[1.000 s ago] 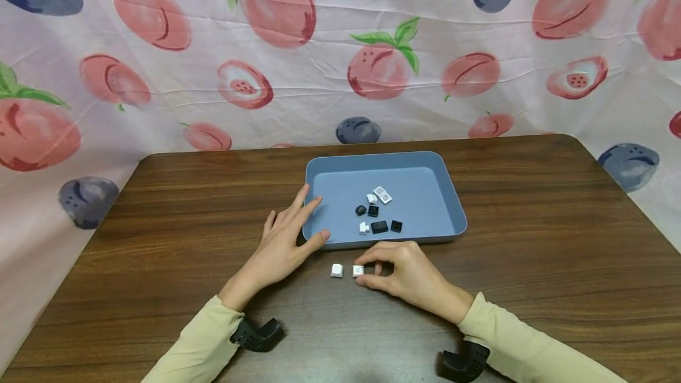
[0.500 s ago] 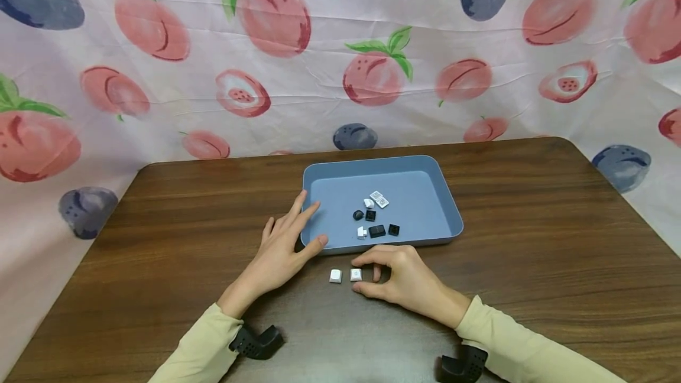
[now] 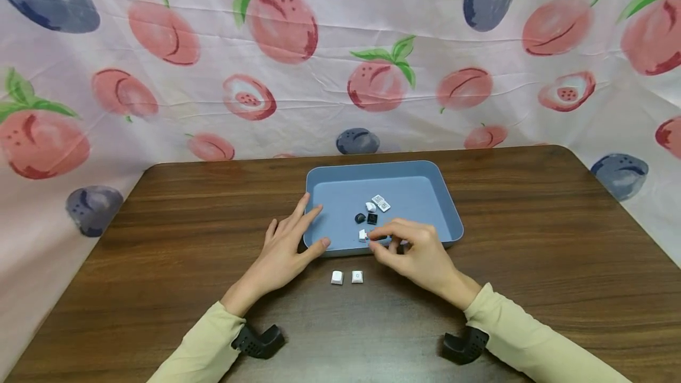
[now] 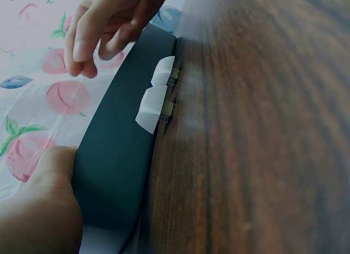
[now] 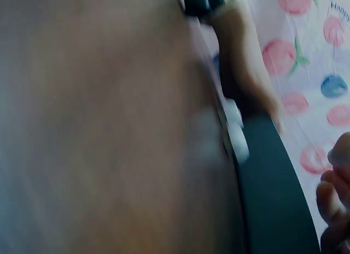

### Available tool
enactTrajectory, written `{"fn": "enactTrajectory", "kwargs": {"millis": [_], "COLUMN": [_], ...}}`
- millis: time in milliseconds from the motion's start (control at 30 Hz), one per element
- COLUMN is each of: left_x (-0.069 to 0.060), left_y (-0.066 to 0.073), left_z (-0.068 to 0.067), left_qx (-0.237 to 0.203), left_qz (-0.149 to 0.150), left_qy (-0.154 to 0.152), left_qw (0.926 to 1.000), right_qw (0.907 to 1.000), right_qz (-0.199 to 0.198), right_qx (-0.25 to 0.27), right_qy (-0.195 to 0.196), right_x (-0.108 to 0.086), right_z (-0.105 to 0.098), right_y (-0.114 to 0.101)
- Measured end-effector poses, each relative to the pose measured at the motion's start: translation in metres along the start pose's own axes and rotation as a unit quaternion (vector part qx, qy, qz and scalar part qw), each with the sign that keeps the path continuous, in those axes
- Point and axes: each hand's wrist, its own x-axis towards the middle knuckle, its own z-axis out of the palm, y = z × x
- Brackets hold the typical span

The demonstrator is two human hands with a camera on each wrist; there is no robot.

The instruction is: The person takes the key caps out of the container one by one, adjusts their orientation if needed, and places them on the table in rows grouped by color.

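Observation:
My left hand (image 3: 284, 251) rests with spread fingers at the left front corner of the blue tray (image 3: 340, 191). Over the tray's front edge hovers my right hand (image 3: 417, 253), thumb and fingers loosely bent, nothing visible between them. Its fingers partly hide the dark keys in the tray's front part. Close to its fingertips lies a white keycap (image 3: 363, 236). Two white keycaps, a left one (image 3: 337, 278) and a right one (image 3: 357, 277) with a mark on top, stand on the table before the tray. The left wrist view shows small switches under them.
Further back in the tray lie a round black piece (image 3: 360, 218), a square black keycap (image 3: 372, 218), a white keycap (image 3: 370, 207) and a white piece (image 3: 380, 203) with printed squares. Behind the wooden table (image 3: 213, 205) hangs a fruit-patterned cloth (image 3: 314, 93).
My right hand has let go of the right white keycap on the table and moved up and right, over the tray's front edge. The left hand stays at the tray.

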Motion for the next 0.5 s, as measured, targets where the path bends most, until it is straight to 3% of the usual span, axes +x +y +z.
{"fn": "enactTrajectory", "kwargs": {"millis": [133,333,500], "left_x": [0.006,0.006,0.005], "left_y": [0.000,-0.002,-0.002], "left_z": [-0.001,-0.001,-0.002], "left_qx": [-0.003,-0.001,-0.006], "left_qz": [0.007,0.000,0.003], "left_qy": [0.002,-0.004,-0.002], "left_qw": [1.0000,1.0000,1.0000], "right_qw": [0.9966,0.9744,0.9609], "right_qz": [0.058,0.172,0.192], "right_qx": [-0.058,-0.137,-0.177], "right_qy": [0.011,-0.045,-0.094], "right_x": [0.012,0.023,0.031], "right_z": [-0.018,-0.035,-0.034], "right_y": [0.015,0.034,0.043]}}
